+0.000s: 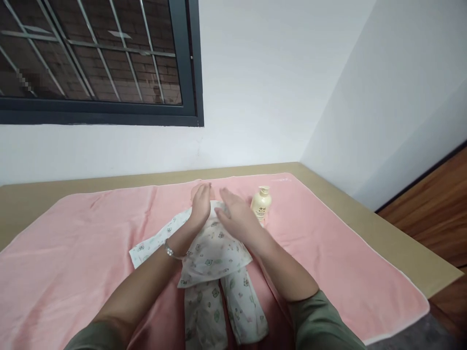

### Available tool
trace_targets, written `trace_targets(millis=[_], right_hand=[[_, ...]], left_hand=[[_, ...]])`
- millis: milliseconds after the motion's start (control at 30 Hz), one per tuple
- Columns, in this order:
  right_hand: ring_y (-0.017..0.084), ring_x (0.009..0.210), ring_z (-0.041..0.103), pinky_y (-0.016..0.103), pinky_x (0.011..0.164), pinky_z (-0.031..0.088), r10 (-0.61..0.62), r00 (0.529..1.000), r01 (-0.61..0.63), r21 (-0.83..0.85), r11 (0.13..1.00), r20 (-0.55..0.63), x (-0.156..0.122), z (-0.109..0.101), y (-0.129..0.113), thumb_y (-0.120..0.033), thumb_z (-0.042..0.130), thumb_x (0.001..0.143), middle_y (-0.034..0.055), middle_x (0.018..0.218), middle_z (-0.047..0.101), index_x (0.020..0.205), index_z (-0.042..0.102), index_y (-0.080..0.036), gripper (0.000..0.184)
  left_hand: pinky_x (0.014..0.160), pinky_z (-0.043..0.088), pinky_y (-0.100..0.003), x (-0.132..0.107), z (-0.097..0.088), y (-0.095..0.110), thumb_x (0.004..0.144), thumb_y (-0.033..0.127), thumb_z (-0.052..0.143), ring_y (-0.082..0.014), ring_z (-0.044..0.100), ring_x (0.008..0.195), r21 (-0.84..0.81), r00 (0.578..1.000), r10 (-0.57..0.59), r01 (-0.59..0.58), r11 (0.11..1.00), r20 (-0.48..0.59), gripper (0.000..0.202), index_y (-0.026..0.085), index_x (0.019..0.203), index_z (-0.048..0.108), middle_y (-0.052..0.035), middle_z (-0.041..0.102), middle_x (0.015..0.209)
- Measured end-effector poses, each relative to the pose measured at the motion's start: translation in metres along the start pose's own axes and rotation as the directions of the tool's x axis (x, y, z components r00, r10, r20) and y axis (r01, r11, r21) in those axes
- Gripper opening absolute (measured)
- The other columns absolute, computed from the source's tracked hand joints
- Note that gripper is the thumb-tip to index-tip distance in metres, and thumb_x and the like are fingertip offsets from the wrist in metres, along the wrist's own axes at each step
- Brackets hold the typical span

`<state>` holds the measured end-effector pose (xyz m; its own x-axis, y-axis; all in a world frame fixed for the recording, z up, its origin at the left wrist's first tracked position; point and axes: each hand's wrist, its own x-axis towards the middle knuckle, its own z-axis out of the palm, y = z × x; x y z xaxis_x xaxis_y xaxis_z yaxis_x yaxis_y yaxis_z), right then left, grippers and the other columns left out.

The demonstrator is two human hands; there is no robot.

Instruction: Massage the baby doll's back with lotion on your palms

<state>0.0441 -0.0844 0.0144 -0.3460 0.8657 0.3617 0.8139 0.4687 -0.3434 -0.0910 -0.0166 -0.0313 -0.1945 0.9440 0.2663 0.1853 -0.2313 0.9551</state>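
Note:
A small white printed long-sleeved top [215,248] lies on a pink sheet, one sleeve stretched out to the left. Matching trousers [206,311] extend below it toward me. My left hand [201,204] is held on edge over the neck of the top, fingers straight and together, holding nothing. Facing it, slightly apart, is my right hand [237,214], also empty, with its fingers stretched out and a little blurred. Behind my left hand shows part of a rounded skin-toned shape [194,191], mostly hidden. A cream pump bottle [261,201] stands just right of my right hand.
The pink sheet [328,253] covers most of a light wooden surface [401,257]. White walls meet at the back right corner. A dark-framed window [189,73] with bars is at upper left. Brown wood panelling [434,209] is on the right.

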Motion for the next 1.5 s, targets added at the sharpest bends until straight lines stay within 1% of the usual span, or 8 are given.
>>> trace_targets(millis=[100,200,267,667,967,1167,1333,1500], right_hand=[[0.029,0.144,0.035,0.043,0.118,0.027,0.145,0.987,-0.152,-0.120,0.981,-0.071,-0.001,-0.037,0.025,-0.032,0.039,0.098,0.0162,0.155,0.041,0.151,0.037,-0.008,0.058],[0.034,0.139,0.040,0.047,0.115,0.028,0.272,0.960,-0.281,-0.273,0.920,-0.071,0.007,-0.055,0.056,-0.020,0.036,0.097,0.0237,0.147,0.048,0.139,0.050,-0.002,0.048],[0.033,0.132,0.047,0.045,0.110,0.033,0.334,0.942,-0.326,-0.339,0.882,-0.039,0.014,-0.056,0.071,-0.014,0.035,0.095,0.0245,0.137,0.056,0.127,0.058,-0.003,0.042],[0.032,0.124,0.055,0.038,0.100,0.039,0.449,0.893,-0.405,-0.501,0.765,-0.037,0.027,-0.030,0.067,-0.012,0.038,0.093,0.0277,0.126,0.062,0.120,0.061,0.000,0.037],[0.041,0.140,0.037,0.054,0.108,0.035,0.390,0.915,-0.397,-0.388,0.831,-0.102,0.033,-0.025,0.065,-0.026,0.036,0.098,0.0310,0.149,0.041,0.142,0.044,0.002,0.052],[0.034,0.153,0.010,0.061,0.119,0.019,-0.109,0.984,0.094,-0.105,0.990,-0.140,0.012,0.021,-0.003,-0.034,0.030,0.101,0.0171,0.162,0.027,0.153,0.033,-0.013,0.057],[0.039,0.152,0.007,0.066,0.119,0.013,-0.439,0.896,0.439,-0.013,0.898,-0.073,-0.020,0.051,-0.046,-0.043,0.040,0.096,0.0239,0.162,0.019,0.157,0.014,-0.002,0.078],[0.035,0.152,0.014,0.060,0.121,0.017,-0.605,0.787,0.614,0.057,0.787,-0.119,-0.027,0.061,-0.043,-0.049,0.032,0.099,0.0197,0.164,0.018,0.159,0.005,-0.008,0.077]], left_hand=[[0.097,0.053,-0.046,0.012,0.034,0.023,0.096,0.044,0.032,-0.0274,0.068,0.108,-0.330,0.873,-0.360,0.463,0.823,0.330,0.045,0.013,0.110,0.062,-0.0178,0.070,0.112],[0.080,0.058,-0.047,0.013,0.068,0.033,0.096,0.046,0.030,-0.0292,0.071,0.093,-0.391,0.600,-0.433,0.785,0.481,0.673,0.051,0.009,0.116,0.059,-0.0212,0.069,0.105],[0.073,0.059,-0.044,0.013,0.087,0.035,0.096,0.046,0.029,-0.0287,0.071,0.090,-0.423,0.538,-0.446,0.842,0.336,0.716,0.053,0.007,0.121,0.056,-0.0214,0.068,0.104],[0.072,0.056,-0.040,0.002,0.106,0.030,0.098,0.040,0.028,-0.0271,0.070,0.082,-0.440,0.499,-0.484,0.866,0.238,0.719,0.048,0.010,0.109,0.064,-0.0168,0.070,0.092],[0.095,0.050,-0.037,-0.042,0.027,0.007,0.097,0.044,0.037,-0.0257,0.065,0.112,-0.262,0.397,-0.494,0.910,0.322,0.774,0.047,0.008,0.112,0.064,-0.0196,0.068,0.118],[0.107,0.044,-0.050,-0.055,-0.015,0.035,0.097,0.053,0.026,-0.0308,0.061,0.123,-0.450,0.559,-0.352,0.823,0.348,0.750,0.060,0.012,0.122,0.063,-0.0183,0.068,0.123],[0.109,0.041,-0.056,-0.053,-0.047,0.045,0.098,0.052,0.030,-0.0298,0.050,0.137,-0.482,0.593,-0.269,0.790,0.379,0.759,0.054,0.022,0.132,0.057,-0.0120,0.062,0.135],[0.118,0.031,-0.051,-0.048,-0.071,0.050,0.097,0.058,0.024,-0.0277,0.045,0.141,-0.523,0.617,-0.250,0.776,0.352,0.746,0.065,0.015,0.134,0.054,-0.0150,0.057,0.142]])
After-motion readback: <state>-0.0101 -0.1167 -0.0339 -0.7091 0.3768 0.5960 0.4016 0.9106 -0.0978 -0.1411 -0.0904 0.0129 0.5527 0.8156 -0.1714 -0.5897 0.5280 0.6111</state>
